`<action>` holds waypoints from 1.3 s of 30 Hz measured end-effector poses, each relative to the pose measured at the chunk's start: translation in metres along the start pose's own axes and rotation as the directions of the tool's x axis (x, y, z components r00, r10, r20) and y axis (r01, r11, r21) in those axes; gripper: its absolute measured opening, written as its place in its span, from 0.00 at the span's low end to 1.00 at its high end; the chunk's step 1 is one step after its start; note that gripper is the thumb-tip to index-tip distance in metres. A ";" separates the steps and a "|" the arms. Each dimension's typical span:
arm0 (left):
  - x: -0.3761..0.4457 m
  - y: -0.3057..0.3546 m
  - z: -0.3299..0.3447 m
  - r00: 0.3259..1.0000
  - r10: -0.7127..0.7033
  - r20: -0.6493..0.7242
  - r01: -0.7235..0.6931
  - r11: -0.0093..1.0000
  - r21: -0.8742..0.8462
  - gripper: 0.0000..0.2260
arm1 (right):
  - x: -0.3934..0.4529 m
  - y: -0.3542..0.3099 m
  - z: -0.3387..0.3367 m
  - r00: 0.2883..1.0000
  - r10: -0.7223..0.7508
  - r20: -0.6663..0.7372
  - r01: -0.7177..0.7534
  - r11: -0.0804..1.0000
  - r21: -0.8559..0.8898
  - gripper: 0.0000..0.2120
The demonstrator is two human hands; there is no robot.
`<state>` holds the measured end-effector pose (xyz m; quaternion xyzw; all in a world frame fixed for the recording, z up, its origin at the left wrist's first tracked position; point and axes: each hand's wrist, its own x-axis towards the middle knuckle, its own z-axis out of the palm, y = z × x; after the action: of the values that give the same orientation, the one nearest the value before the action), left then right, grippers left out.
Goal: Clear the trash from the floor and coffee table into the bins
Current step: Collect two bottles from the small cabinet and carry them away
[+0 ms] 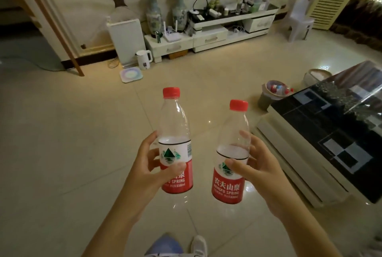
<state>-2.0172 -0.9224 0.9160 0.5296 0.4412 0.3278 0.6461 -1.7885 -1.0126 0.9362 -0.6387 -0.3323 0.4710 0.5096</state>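
Note:
Two clear plastic water bottles with red caps and red-and-white labels are held upright in front of me over the tiled floor. My left hand (152, 165) grips the left bottle (174, 130) around its label. The right bottle (232, 149), a little lower, is in my right hand (258, 165), which grips it at mid-height. Both bottles look empty. A grey bin (266, 99) holding several red-capped bottles stands on the floor to the right, beside the coffee table (322, 138). A second bin (312, 76) with a white liner sits just beyond it.
The black-and-white coffee table fills the right side. A TV stand (208, 39) with vases and clutter lines the far wall. A white kettle (143, 59), a white appliance (127, 37) and a pad lie on the floor left of it. A white plastic chair (298, 21) stands far right.

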 end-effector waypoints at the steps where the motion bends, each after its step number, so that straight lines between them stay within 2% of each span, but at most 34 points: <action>1: 0.012 0.001 0.000 1.000 -0.009 -0.009 0.009 1.000 0.000 0.41 | 0.013 -0.002 -0.001 1.000 0.006 0.005 -0.006 1.000 -0.004 0.38; 3: 0.039 0.004 0.000 0.999 -0.026 -0.027 0.026 1.000 -0.002 0.40 | 0.041 -0.005 -0.002 1.000 0.028 0.005 -0.028 1.000 -0.004 0.35; 7: 0.110 0.010 -0.001 0.999 -0.031 -0.014 0.031 1.000 0.000 0.41 | 0.107 -0.011 -0.003 0.998 0.055 -0.015 -0.055 0.998 0.002 0.38; 13: 0.234 0.037 -0.012 0.996 -0.034 0.077 0.030 0.998 0.051 0.37 | 0.212 -0.041 0.000 0.995 0.042 -0.088 -0.040 0.999 0.032 0.37; 18: 0.323 0.073 -0.019 0.980 -0.013 0.199 -0.011 0.993 0.119 0.34 | 0.282 -0.069 0.003 0.993 0.021 -0.119 -0.019 1.000 0.018 0.42; 22: 0.379 0.092 -0.017 0.974 0.009 0.228 -0.036 0.993 0.112 0.36 | 0.331 -0.078 0.000 0.982 0.017 -0.186 -0.006 0.998 0.060 0.38; 27: 0.450 0.102 -0.006 0.966 0.009 0.257 -0.036 0.994 0.101 0.36 | 0.405 -0.086 -0.013 0.978 0.049 -0.202 -0.033 0.996 0.081 0.36; 33: 0.562 0.112 0.018 0.976 0.002 0.218 -0.031 0.992 0.126 0.37 | 0.529 -0.095 -0.048 0.983 0.060 -0.176 -0.048 0.996 0.072 0.32; 39: 0.669 0.139 0.039 0.987 -0.031 0.158 0.002 0.984 0.179 0.38 | 0.653 -0.126 -0.081 0.988 0.073 -0.135 -0.060 0.993 0.098 0.35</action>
<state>-1.7109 -0.3109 0.9043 0.6062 0.4199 0.2379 0.6322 -1.4867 -0.4165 0.8894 -0.6561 -0.2520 0.4574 0.5448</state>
